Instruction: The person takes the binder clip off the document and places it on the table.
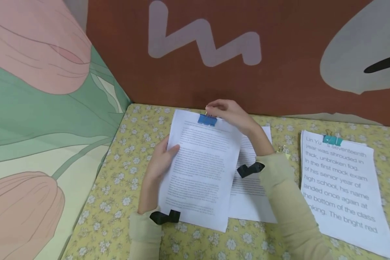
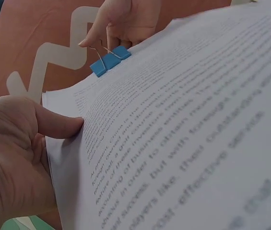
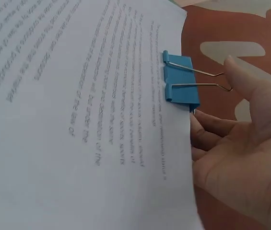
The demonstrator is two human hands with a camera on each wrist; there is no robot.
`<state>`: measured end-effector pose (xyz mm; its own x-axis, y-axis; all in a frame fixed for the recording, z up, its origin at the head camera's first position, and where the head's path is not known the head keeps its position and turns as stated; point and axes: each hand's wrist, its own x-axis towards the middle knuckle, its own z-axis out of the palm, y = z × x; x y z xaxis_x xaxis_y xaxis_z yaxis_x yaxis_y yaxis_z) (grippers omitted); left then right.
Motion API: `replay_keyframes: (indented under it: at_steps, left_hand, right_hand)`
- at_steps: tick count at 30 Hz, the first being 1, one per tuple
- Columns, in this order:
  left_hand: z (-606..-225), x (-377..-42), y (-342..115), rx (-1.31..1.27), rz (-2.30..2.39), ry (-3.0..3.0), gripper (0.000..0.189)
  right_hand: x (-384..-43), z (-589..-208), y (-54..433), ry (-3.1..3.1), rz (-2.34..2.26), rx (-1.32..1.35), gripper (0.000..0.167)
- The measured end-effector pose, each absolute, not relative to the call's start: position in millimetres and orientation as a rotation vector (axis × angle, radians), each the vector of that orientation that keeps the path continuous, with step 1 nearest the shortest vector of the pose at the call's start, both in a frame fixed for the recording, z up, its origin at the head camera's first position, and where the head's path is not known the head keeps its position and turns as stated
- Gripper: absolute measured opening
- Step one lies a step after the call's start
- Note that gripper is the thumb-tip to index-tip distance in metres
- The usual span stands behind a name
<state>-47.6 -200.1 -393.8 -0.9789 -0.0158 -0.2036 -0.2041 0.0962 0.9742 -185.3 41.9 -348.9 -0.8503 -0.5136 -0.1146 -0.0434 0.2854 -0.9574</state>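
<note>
A stack of printed paper [image 1: 198, 173] is held up, tilted, with a blue binder clip [image 1: 207, 120] on its top edge. My left hand [image 1: 160, 159] grips the stack's left edge, thumb on the printed face and fingers hidden behind. At the top, my right hand [image 1: 230, 113] pinches at the clip: its thumb [image 3: 243, 79] is at the tip of a wire handle [image 3: 202, 86], while the other fingers curl behind the edge. The clip's blue body [image 2: 110, 61] straddles the paper's edge in the left wrist view. More printed sheets [image 1: 250, 202] lie under the right forearm.
To the right lies another stack of large-print pages [image 1: 341, 191] with a teal binder clip [image 1: 332, 140] at its top. Small clips [image 1: 283, 148] sit beside the right sleeve. The floral tablecloth [image 1: 117, 202] meets a brown wall [image 1: 182, 83] behind.
</note>
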Motion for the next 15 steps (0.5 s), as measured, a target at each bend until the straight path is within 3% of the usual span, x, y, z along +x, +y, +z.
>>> replay_keyframes:
  at_steps: [15]
  left_hand:
    - [-395.4, -46.5, -204.2, -0.204, 1.976, 2.116, 0.048]
  right_hand:
    - [-180.4, -351.8, 38.2, 2.29, -1.636, -0.38, 0.035]
